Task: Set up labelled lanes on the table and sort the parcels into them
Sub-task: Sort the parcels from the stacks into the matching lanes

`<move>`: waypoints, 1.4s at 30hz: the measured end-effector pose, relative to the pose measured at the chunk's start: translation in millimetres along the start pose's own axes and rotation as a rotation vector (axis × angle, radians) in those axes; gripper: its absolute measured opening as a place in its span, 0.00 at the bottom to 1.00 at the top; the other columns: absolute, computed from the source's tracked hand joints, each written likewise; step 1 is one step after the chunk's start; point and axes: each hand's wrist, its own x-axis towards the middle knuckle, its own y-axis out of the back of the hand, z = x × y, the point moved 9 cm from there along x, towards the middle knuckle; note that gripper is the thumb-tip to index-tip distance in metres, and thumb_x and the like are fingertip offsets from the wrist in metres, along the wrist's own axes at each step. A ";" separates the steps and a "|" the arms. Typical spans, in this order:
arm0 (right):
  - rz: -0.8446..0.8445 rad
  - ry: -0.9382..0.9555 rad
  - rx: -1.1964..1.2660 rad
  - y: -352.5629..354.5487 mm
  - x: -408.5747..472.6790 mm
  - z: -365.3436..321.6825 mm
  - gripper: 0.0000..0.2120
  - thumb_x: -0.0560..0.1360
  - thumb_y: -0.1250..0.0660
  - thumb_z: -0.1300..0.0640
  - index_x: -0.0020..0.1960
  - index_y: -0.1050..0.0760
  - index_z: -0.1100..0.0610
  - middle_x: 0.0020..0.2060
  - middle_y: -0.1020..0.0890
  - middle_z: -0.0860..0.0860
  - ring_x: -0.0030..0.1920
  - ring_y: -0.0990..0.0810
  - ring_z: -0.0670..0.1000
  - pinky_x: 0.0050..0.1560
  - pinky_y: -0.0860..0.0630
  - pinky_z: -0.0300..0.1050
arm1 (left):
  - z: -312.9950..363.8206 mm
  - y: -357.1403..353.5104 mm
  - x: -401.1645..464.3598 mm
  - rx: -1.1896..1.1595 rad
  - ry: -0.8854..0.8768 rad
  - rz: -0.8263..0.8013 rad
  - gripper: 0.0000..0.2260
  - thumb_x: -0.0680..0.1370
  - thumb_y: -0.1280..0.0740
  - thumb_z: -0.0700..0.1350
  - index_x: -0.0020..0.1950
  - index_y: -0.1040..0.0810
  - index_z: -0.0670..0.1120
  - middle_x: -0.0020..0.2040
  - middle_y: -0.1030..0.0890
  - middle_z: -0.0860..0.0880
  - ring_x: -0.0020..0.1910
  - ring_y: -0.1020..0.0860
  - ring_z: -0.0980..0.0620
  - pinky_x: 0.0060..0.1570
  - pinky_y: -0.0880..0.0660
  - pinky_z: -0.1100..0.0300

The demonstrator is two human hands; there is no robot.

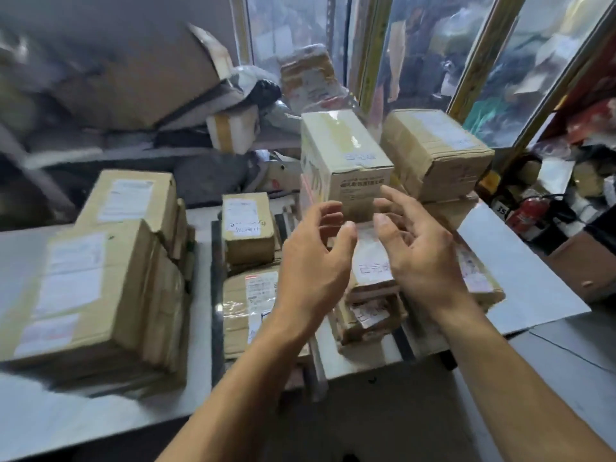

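Just beyond both hands, left and right, stood the tall parcel atop the bench's right-hand stack, upright; fingers loosely spread, empty, equally near.

Two bare forearms enter from the bottom edge, one from about 7 o'clock and one from about 5 o'clock. No sleeve, watch, ring or glove shows on either. The left hand has slim fingers with short, plain nails; its thumbnail shows pale at the tip. The right hand looks the same, with short unpainted nails and visible knuckle creases.
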 end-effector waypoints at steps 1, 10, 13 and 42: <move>-0.025 0.024 0.014 -25.0 -3.8 -19.7 0.23 0.79 0.37 0.45 0.73 0.30 0.45 0.59 0.20 0.40 0.59 0.21 0.37 0.57 0.24 0.33 | -1.9 30.7 -3.5 -0.003 -0.006 0.025 0.08 0.80 0.34 0.48 0.59 0.24 0.54 0.51 0.20 0.61 0.52 0.22 0.68 0.51 0.26 0.72; -0.280 0.149 0.200 -243.6 -36.3 -163.6 0.20 0.79 0.37 0.48 0.70 0.30 0.45 0.59 0.21 0.40 0.58 0.22 0.36 0.56 0.24 0.33 | -42.2 291.5 -44.6 0.184 0.051 0.307 0.11 0.80 0.34 0.49 0.62 0.25 0.53 0.56 0.21 0.59 0.52 0.23 0.67 0.50 0.25 0.73; -0.397 0.185 0.214 -306.0 -42.7 -197.1 0.21 0.80 0.37 0.46 0.72 0.31 0.48 0.60 0.22 0.40 0.59 0.22 0.36 0.58 0.22 0.37 | -59.1 360.3 -57.9 0.231 0.111 0.423 0.09 0.80 0.34 0.49 0.60 0.27 0.56 0.53 0.22 0.60 0.47 0.24 0.70 0.42 0.29 0.80; -1.161 0.349 -0.162 -781.4 -118.0 -352.4 0.22 0.81 0.37 0.44 0.73 0.33 0.48 0.63 0.20 0.47 0.49 0.23 0.42 0.49 0.29 0.38 | -257.7 783.2 -146.2 0.273 0.496 0.829 0.10 0.79 0.34 0.50 0.60 0.23 0.57 0.52 0.21 0.62 0.50 0.23 0.70 0.44 0.27 0.69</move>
